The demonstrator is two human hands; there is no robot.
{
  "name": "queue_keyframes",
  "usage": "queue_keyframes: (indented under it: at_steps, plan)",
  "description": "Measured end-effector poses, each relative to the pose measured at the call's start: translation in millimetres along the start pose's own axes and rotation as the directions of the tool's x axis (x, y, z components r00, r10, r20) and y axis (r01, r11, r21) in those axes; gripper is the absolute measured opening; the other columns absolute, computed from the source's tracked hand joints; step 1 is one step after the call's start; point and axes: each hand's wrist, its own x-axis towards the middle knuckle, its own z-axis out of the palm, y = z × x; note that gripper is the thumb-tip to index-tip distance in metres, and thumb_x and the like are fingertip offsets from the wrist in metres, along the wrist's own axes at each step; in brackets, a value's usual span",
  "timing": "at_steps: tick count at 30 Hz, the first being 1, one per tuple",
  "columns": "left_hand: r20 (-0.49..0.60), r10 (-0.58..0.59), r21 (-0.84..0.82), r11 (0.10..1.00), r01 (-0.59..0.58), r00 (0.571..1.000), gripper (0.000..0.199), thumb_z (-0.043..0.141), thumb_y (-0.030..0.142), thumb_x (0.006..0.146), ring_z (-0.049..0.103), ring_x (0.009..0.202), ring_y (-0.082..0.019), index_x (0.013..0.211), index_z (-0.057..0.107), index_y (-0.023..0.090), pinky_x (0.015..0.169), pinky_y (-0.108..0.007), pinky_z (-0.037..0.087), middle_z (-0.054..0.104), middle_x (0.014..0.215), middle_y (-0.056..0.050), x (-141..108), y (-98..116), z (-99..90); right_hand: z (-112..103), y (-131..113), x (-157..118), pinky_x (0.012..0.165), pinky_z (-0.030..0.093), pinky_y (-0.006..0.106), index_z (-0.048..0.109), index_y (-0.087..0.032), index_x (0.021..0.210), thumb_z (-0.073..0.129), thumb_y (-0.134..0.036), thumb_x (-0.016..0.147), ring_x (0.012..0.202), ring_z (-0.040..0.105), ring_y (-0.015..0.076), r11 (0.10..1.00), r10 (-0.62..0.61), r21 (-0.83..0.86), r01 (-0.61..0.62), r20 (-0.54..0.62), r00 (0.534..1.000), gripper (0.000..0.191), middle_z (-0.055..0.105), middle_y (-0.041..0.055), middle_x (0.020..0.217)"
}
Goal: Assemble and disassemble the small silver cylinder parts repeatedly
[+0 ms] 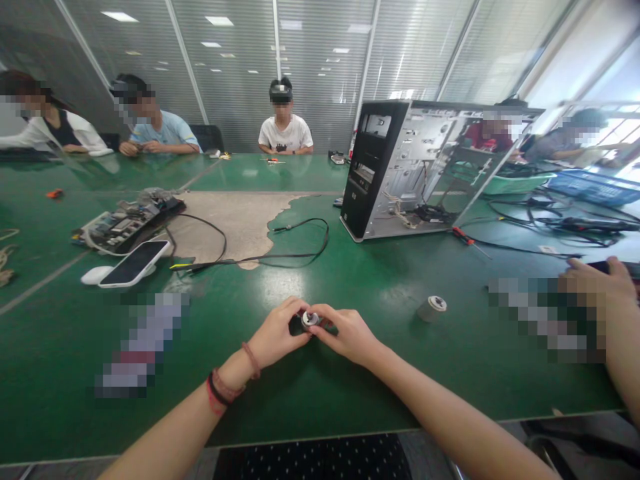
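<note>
Head view, looking down the length of a green-topped work table (350,283). Both forearms enter from the bottom edge and meet near the table's middle.

Left hand (277,333) and right hand (347,333): held close together, with a small round metal part (310,320) between them. The part has a silver face and a darker body, and much of it is hidden. Left fingers (294,312) curled and pressed together; right fingers (326,315) the same. Both sets pinch the part from opposite sides. Cannot tell if it touches the table. Red cord and black band (219,390) on left wrist.

Nearest loose item: squat grey cylinder with white top (433,308), upright on the table, right of the right hand, not touching it.

Farther off: open PC tower (400,173); red-handled screwdriver (463,235) just before it; circuit board (127,223); smartphone (134,263) beside white mouse (95,275); loose black cable (300,243).

Right edge: a co-worker's hand (597,283) near a dark object. 3 seated people (283,130) across the table, 1 wearing a head-mounted camera.
</note>
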Motion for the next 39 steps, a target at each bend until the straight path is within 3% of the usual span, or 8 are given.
queue_keyframes:
  at_steps: [5,9,21,25,28,32,35,39]
  plan:
    - [0.009,0.0,0.014,1.0,0.0,1.0,0.025,0.063,0.016,0.073,0.054,0.089,-0.019,0.097,0.056,0.019,0.081,-0.031,0.044,0.056,0.094,-0.003,0,0,-0.3,-5,-6,3,0.068,0.044,0.027,0.058,-0.028,0.116,0.047,-0.036,0.09,0.074,0.064,0.0181,0.998,-0.005,-0.065,0.002,-0.054,0.999,0.029,0.07,0.0052,0.093]
    - [0.007,-0.007,0.05,0.999,0.007,1.0,0.025,0.063,0.018,0.073,0.054,0.09,-0.02,0.097,0.055,0.019,0.08,-0.031,0.044,0.055,0.095,-0.003,0,-1,-0.5,-6,-10,7,0.08,0.044,0.031,0.06,-0.025,0.111,0.048,-0.034,0.089,0.09,0.06,0.0209,0.994,-0.047,-0.102,0.036,-0.111,0.993,0.026,0.064,0.009,0.105]
    - [0.044,0.011,0.135,0.991,-0.017,0.999,0.029,0.062,0.021,0.076,0.054,0.092,-0.021,0.104,0.057,0.019,0.083,-0.032,0.044,0.055,0.101,-0.006,0,0,-3.3,-3,-15,12,0.09,0.041,0.035,0.06,-0.023,0.094,0.051,-0.022,0.086,0.101,0.053,0.0204,0.987,-0.044,0.139,0.076,-0.223,0.974,0.013,0.057,0.0074,0.102]
    - [0.058,0.013,0.127,0.992,-0.02,0.998,0.029,0.062,0.021,0.076,0.054,0.093,-0.021,0.104,0.056,0.019,0.084,-0.032,0.044,0.055,0.1,-0.005,1,1,-4.5,-9,-13,12,0.082,0.043,0.033,0.061,-0.023,0.093,0.05,-0.025,0.087,0.09,0.054,0.0193,0.982,-0.011,0.181,0.058,-0.252,0.968,0.013,0.057,0.006,0.093]
    - [0.08,0.02,0.11,0.993,-0.029,0.997,0.031,0.063,0.019,0.074,0.054,0.095,-0.021,0.104,0.057,0.02,0.085,-0.033,0.044,0.055,0.102,-0.005,1,-1,-6.6,-16,-4,9,0.069,0.043,0.03,0.06,-0.022,0.093,0.05,-0.027,0.088,0.075,0.054,0.0167,0.982,0.05,0.189,-0.008,-0.216,0.975,0.013,0.057,0.0038,0.083]
    - [0.127,0.026,0.118,0.992,-0.041,0.992,0.032,0.063,0.017,0.071,0.054,0.097,-0.022,0.103,0.057,0.02,0.088,-0.035,0.044,0.055,0.104,-0.005,1,-4,-13.6,-21,12,5,0.06,0.041,0.026,0.061,-0.022,0.091,0.052,-0.026,0.086,0.065,0.051,0.0139,0.986,0.08,0.148,-0.072,-0.049,0.996,0.012,0.059,0.0015,0.077]
    - [0.152,0.037,0.133,0.989,-0.058,0.988,0.031,0.058,0.012,0.072,0.054,0.098,-0.021,0.102,0.057,0.02,0.089,-0.033,0.043,0.056,0.103,-0.005,1,-5,-19.3,-19,17,4,0.059,0.04,0.025,0.063,-0.021,0.089,0.054,-0.023,0.084,0.062,0.05,0.0124,0.995,0.039,0.092,-0.045,0.071,0.997,0.011,0.059,0.001,0.078]
    - [0.132,0.042,0.148,0.987,-0.062,0.99,0.037,0.052,0.005,0.07,0.054,0.099,-0.021,0.104,0.056,0.02,0.09,-0.032,0.043,0.056,0.104,-0.005,1,-7,-21.6,-18,18,4,0.06,0.04,0.025,0.065,-0.02,0.088,0.056,-0.019,0.082,0.063,0.05,0.0116,1.0,0.006,0.015,-0.009,0.146,0.989,0.011,0.056,0.0011,0.08]
